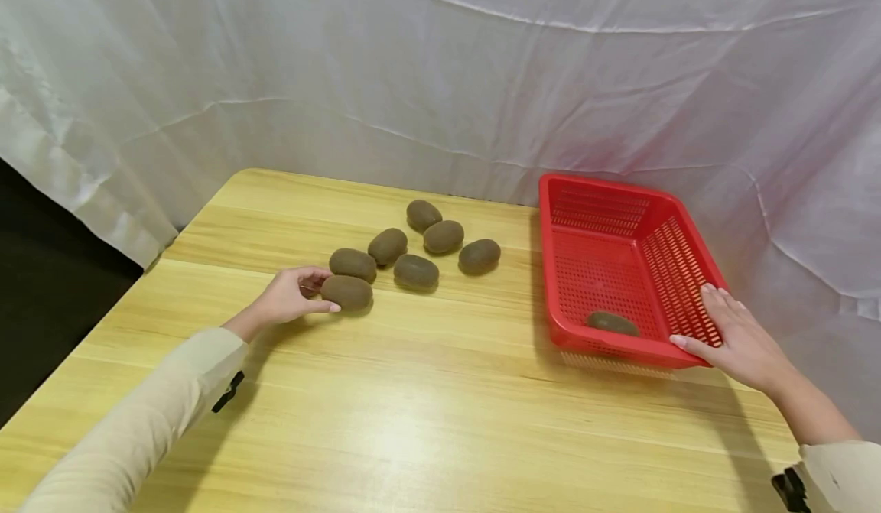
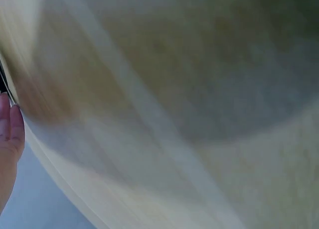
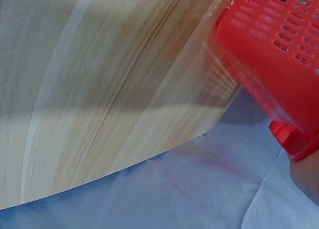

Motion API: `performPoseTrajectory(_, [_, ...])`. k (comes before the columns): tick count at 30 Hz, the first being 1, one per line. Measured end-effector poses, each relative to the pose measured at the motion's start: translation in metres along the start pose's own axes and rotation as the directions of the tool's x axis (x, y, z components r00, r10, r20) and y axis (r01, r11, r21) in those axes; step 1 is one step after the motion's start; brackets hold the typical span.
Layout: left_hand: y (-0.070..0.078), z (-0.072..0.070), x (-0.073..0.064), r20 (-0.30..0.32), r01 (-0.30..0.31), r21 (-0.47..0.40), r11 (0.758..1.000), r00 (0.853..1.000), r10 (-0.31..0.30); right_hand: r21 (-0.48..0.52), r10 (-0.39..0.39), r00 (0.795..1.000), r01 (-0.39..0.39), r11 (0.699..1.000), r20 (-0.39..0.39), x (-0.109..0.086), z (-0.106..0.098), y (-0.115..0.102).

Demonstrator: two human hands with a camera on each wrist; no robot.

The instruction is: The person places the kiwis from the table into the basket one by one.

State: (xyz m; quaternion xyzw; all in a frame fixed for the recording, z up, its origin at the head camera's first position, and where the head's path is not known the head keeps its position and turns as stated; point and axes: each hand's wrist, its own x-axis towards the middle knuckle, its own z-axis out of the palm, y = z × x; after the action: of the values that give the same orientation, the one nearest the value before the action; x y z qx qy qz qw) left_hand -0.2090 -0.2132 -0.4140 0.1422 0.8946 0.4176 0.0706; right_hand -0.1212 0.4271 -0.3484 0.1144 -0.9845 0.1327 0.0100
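In the head view my left hand (image 1: 289, 297) holds the left end of a brown kiwi (image 1: 347, 293), thumb on its near side and fingers behind. Another kiwi (image 1: 352, 265) lies right behind it. In the left wrist view only part of the left hand (image 2: 9, 129) shows at the left edge, and no kiwi is seen there. My right hand (image 1: 743, 341) grips the near right corner of a red plastic basket (image 1: 551, 268), its thumb over the near rim. One kiwi (image 1: 612, 323) lies inside the basket, partly hidden by the near wall.
More kiwis lie loose mid-table, among them one nearer the basket (image 1: 479, 257) and one farthest back (image 1: 423, 215). The wooden table (image 1: 413, 406) meets a white curtain (image 1: 413, 62) at the back. In the right wrist view, the basket (image 3: 274, 64) reaches past the table's edge.
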Motion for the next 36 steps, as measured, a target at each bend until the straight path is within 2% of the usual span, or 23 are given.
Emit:
performPoseTrajectory(6, [-0.001,0.003,0.002,-0.002,-0.007,-0.011,1.000,1.000,0.007,0.001,-0.004,1.000,0.004,1.000,-0.007,0.000,0.000,0.000])
performPoseTrajectory(17, [0.000,0.004,0.004,0.044,-0.011,-0.016,1.000,0.999,0.011,-0.003,0.003,1.000,-0.003,1.000,-0.003,0.001,0.000,-0.002])
performPoseTrajectory(29, [0.008,0.007,0.001,0.033,-0.029,-0.027,0.999,0.999,0.030,0.006,0.007,1.000,-0.007,1.000,0.002,0.001,0.000,-0.001])
performPoseTrajectory(36, [0.014,0.008,-0.001,0.050,-0.041,-0.036,0.999,0.998,0.042,-0.014,0.014,1.000,-0.014,1.000,0.000,0.000,0.000,-0.001])
